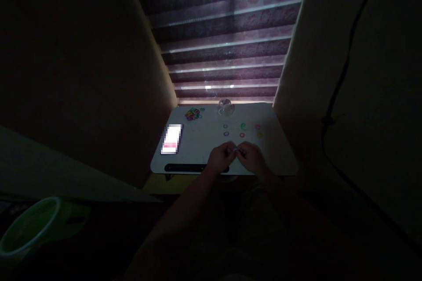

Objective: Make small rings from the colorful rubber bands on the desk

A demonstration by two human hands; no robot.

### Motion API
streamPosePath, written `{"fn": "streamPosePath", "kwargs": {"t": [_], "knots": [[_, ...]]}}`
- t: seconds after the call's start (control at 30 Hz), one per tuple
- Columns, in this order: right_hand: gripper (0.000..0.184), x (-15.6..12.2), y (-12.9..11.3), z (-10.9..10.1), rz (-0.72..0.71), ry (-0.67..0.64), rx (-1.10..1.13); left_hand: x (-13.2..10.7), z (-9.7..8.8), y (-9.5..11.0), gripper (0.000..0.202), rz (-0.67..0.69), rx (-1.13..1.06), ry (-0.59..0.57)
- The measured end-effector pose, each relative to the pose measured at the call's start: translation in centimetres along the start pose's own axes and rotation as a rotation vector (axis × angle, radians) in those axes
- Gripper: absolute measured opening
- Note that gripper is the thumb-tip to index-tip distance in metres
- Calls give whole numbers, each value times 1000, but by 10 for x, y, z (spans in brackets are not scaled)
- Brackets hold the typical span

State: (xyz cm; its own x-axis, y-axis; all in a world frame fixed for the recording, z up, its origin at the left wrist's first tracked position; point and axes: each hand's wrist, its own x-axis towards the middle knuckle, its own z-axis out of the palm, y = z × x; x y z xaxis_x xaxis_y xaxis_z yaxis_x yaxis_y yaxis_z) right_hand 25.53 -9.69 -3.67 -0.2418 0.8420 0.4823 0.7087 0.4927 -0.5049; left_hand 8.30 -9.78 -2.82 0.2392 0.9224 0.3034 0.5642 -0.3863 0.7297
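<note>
My left hand [222,157] and my right hand [252,158] meet above the front of a small white table [194,153]. Between their pinched fingertips is a small pale-blue band [235,149], mostly covered by the fingers. Just beyond the hands lie several coloured bands, apart from each other: a blue ring [225,126], a purple ring [226,133], a green curled one [243,127], a red ring [241,135], a pink ring [257,127] and a yellow one [259,135]. A heap of multicoloured bands [192,114] sits at the back left.
A lit phone [172,139] lies on the table's left side. At the back edge stands a clear rounded container [225,108]. A black strip [184,167] runs along the front edge. Pleated blinds [227,48] hang behind; a green basket [46,224] is at lower left.
</note>
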Motion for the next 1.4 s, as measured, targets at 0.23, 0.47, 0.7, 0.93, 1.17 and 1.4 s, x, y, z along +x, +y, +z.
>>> {"fn": "streamPosePath", "kwargs": {"t": [0.23,0.47,0.7,0.93,1.17,1.4], "knots": [[17,1,-1,0,19,4,24,-2,-1,2,17,-11,-10,-16],[18,0,0,1,20,9,28,-2,-1,0,17,17,11,-22],[18,0,0,2,36,10,28,-1,0,-3,14,12,33,-28],[7,-1,0,1,29,5,111,-1,1,-2,12,9,60,-11],[10,0,4,4,6,29,66,-2,0,-1,16,24,29,-27],[15,0,5,6,15,74,80,-2,-2,0,17,72,-17,-43]]}}
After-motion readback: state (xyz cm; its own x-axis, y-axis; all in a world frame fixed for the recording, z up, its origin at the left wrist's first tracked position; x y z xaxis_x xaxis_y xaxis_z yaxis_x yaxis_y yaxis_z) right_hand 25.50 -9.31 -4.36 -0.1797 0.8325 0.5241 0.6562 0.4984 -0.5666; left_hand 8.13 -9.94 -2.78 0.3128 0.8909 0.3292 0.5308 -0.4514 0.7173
